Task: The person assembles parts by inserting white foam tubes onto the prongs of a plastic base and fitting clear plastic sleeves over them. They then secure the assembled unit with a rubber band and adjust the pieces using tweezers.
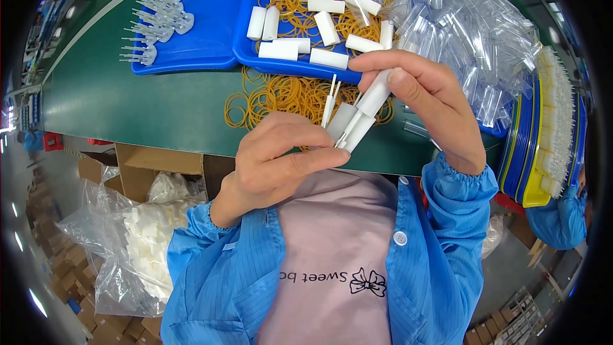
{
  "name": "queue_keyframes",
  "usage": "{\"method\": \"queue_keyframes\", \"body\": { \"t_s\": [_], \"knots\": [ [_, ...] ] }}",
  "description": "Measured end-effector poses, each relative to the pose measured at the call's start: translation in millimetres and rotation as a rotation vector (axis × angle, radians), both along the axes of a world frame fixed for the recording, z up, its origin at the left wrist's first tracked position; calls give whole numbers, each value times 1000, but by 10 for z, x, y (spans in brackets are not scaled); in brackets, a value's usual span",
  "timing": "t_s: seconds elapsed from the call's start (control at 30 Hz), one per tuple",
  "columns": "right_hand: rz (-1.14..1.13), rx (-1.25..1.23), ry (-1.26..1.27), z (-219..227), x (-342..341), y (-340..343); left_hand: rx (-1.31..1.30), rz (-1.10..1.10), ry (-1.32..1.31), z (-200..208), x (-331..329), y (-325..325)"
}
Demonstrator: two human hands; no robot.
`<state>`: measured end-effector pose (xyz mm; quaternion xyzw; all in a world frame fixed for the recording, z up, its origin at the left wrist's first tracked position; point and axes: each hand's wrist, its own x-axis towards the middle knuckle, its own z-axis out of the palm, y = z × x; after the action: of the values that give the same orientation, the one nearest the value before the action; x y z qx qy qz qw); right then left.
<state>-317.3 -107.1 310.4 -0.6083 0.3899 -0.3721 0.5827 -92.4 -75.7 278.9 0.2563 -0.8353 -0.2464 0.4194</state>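
Observation:
My left hand [274, 163] is closed round the base of a white plastic part with thin prongs [330, 103], held above the table's near edge. White sleeves sit on some of its prongs, while others stand bare; the base is mostly hidden by my fingers. Between the thumb and fingers of my right hand [431, 99] is a white sleeve [375, 94], tilted and lined up with the prongs; its lower end meets the part. Just beyond my hands lie loose tan rubber bands [281, 99] and a blue tray [240, 35] with more white sleeves [278, 50] on rubber bands.
Several clear pronged pieces [169, 19] line a blue tray [204, 57] at the far left. Clear plastic sleeves [460, 19] are heaped at the right, beside stacked blue and yellow trays [527, 147]. An open cardboard box [159, 158] and a bag of white pieces [150, 236] stand below left.

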Motion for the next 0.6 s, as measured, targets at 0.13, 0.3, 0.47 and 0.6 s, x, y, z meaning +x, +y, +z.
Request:
{"method": "queue_keyframes", "body": {
  "t_s": [0.13, 0.3, 0.47, 0.6],
  "knots": [
    [-30, 69, -72, -3, -40, 24, -29, 2, -11, 0, -9, -3],
    [-49, 131, -65, 5, -57, 22, -102, 8, -14, 0, -65, 36],
    [-54, 78, -84, -6, -71, 57, 0, -16, 72, 17, -21, 32],
    [-82, -41, -15, -39, -50, 76, 25, -7, 71, 18, -26, 35]
  ]
}}
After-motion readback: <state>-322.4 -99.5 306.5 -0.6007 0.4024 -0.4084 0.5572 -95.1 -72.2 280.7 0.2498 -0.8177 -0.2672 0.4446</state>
